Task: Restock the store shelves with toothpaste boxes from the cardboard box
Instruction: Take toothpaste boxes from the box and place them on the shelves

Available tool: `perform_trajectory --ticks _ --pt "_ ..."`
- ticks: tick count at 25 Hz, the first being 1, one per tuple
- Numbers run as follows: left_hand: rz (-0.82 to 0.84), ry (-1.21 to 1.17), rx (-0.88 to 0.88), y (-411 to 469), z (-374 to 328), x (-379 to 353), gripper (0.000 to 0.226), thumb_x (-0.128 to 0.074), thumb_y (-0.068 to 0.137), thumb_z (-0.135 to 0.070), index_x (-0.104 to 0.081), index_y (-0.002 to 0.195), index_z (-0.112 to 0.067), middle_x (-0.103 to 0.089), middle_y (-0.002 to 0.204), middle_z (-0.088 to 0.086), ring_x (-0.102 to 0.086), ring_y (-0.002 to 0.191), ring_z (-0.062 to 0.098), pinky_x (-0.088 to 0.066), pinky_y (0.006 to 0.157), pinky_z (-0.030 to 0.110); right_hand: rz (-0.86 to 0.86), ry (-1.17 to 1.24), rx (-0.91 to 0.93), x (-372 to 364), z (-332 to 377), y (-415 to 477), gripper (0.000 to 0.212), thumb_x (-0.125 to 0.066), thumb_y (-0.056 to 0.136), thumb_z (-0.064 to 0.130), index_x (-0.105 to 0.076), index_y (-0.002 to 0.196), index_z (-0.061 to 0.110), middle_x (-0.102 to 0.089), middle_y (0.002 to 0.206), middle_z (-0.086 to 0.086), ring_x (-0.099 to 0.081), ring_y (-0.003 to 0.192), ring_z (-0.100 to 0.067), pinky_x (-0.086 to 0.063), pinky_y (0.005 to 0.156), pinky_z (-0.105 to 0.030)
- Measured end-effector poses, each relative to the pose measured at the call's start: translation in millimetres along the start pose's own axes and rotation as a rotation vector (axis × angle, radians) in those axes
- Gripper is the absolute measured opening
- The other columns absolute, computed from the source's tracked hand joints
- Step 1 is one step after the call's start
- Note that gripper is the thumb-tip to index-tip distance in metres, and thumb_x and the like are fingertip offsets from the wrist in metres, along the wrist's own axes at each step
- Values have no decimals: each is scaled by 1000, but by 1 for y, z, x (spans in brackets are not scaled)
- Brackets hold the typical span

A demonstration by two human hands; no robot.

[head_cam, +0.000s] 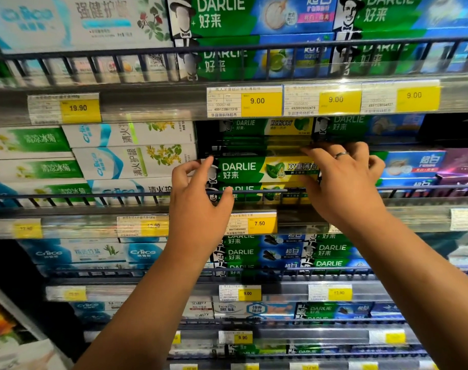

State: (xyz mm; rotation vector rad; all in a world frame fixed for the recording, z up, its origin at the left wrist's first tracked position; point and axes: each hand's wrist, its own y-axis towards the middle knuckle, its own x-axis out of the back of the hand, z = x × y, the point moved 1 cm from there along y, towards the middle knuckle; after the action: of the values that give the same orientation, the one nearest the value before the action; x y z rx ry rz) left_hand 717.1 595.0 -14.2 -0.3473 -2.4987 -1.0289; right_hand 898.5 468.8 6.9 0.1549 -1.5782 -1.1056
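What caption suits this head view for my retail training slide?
Both hands, left and right, seat a green Darlie toothpaste box on its stack behind the wire shelf rail.

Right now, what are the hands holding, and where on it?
A green toothpaste box, held by its two ends: left hand at the left end, right hand at the right end, above the shelf rail.
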Motion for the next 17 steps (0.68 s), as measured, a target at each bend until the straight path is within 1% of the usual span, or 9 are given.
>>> perform_trajectory --ticks 4,7,9,11,13,14,17 --pt "35 -18 4 1 3 2 59 -64 88 -29 -41 143 -28 -34 133 -3 -46 119 13 -38 99 23 24 6 -1 0 -2 -1 48 -59 88 39 -49 134 30 -55 127 -5 -32 121 -38 -24 94 -49" --pt "13 21 3 1 3 4 55 -66 87 -29 -46 138 -29 -33 131 -2 -42 121 14 -38 103 28 35 16 -1 1 -1 -2 50 -60 87 40 -48 134 30 -53 128 -5 -31 122 -37 -23 96 -49" --pt "-41 102 -88 5 1 11 50 -68 85 -27 -53 132 -28 -38 130 1 -40 122 17 -34 107 33 36 33 9 4 -1 -1 52 -63 85 41 -48 133 29 -51 127 -7 -31 122 -38 -22 98 -50" --pt "-34 212 -263 14 -5 19 46 -69 83 -27 -57 127 -25 -46 124 2 -43 120 21 -32 104 35 38 48 41 10 -2 1 56 -66 82 41 -47 133 29 -50 126 -8 -31 122 -38 -21 99 -51" --pt "47 344 -424 30 -15 26 46 -69 83 -31 -57 126 -25 -52 120 3 -47 115 24 -34 100 39 31 65 88 16 -4 3 56 -69 80 41 -49 131 28 -50 124 -9 -33 121 -39 -23 99 -52" --pt "111 418 -462 38 -22 28 48 -67 83 -35 -55 129 -27 -53 121 3 -48 115 26 -34 100 42 37 61 109 19 -5 4 56 -69 80 41 -49 130 28 -51 123 -8 -34 120 -39 -24 98 -52" --pt "343 687 -468 59 -40 26 63 -62 85 -49 -38 141 -33 -52 130 3 -47 121 28 -31 104 44 127 8 146 24 -4 9 56 -64 83 46 -45 133 31 -52 125 -6 -35 119 -36 -25 98 -51"
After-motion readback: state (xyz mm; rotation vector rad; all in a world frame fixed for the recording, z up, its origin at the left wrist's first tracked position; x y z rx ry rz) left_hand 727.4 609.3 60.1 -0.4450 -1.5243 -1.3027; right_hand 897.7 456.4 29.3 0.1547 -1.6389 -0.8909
